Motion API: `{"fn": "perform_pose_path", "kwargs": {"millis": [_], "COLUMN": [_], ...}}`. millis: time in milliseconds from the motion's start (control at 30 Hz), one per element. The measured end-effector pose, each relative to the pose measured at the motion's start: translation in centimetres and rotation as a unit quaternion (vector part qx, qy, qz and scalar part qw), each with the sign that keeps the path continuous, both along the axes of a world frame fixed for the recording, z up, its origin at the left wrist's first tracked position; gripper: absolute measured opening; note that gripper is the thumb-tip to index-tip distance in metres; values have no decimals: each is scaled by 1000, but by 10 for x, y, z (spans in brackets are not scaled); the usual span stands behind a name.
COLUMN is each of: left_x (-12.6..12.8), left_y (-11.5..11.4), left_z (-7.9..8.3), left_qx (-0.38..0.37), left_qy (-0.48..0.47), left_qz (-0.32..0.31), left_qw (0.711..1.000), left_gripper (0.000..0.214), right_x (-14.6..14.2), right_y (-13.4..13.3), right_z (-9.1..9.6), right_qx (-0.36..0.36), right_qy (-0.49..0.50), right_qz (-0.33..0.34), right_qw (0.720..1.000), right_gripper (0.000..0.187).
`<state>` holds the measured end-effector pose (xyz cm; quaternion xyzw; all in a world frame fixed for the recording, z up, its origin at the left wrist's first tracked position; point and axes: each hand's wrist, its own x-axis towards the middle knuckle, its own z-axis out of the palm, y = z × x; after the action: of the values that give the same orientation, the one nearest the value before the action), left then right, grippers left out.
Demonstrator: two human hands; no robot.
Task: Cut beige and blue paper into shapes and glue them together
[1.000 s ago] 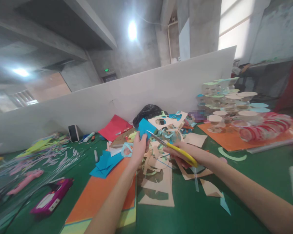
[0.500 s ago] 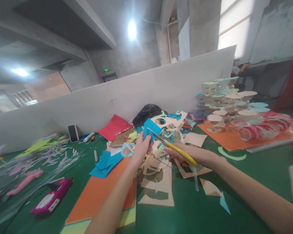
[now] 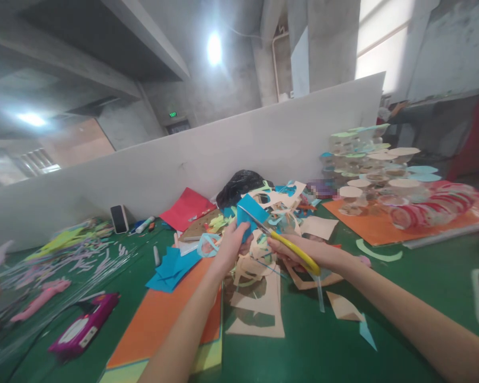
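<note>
My left hand pinches a small piece of blue paper and holds it up above a heap of paper scraps. My right hand grips yellow-handled scissors, fingers through the loops. The metal blades point up and left and meet the lower edge of the blue paper. Both forearms reach in from the bottom of the view over the green table.
Orange sheets lie under my left arm, blue sheets and red paper beyond. A black bag sits by the white partition. Stacked cups with paper lids stand at right. A magenta box and phone are left.
My left hand has carried the blue paper slightly to the right and turned it. The scissors have followed, their blades now against the paper's edge.
</note>
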<state>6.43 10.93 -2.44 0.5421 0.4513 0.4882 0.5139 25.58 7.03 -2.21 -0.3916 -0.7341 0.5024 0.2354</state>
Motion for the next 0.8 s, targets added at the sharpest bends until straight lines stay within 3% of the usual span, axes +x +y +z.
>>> {"fn": "perform_pose_path", "kwargs": {"millis": [133,433,633,800], "left_x": [2,-1,4,4], "left_y": [-2,-8,-15,-17], "left_z": [-1,5,9,9], "left_qx": [-5,-3,-19,-29], "left_qy": [-7,-24,-10,-3], "left_qz": [-17,-52,-84,-107], "left_qw": [1000,998,996,994], "left_gripper": [28,31,30,31], "right_x": [1,-5,2,0], "right_y": [1,1,0,3], "right_z": [-3,3,-2,-4], "right_qx": [6,-11,85,94], "right_qy": [8,-49,-16,-36], "right_qz": [9,-88,0,-11], "right_qw": [1000,995,996,995], "right_gripper": [48,57,47,52]}}
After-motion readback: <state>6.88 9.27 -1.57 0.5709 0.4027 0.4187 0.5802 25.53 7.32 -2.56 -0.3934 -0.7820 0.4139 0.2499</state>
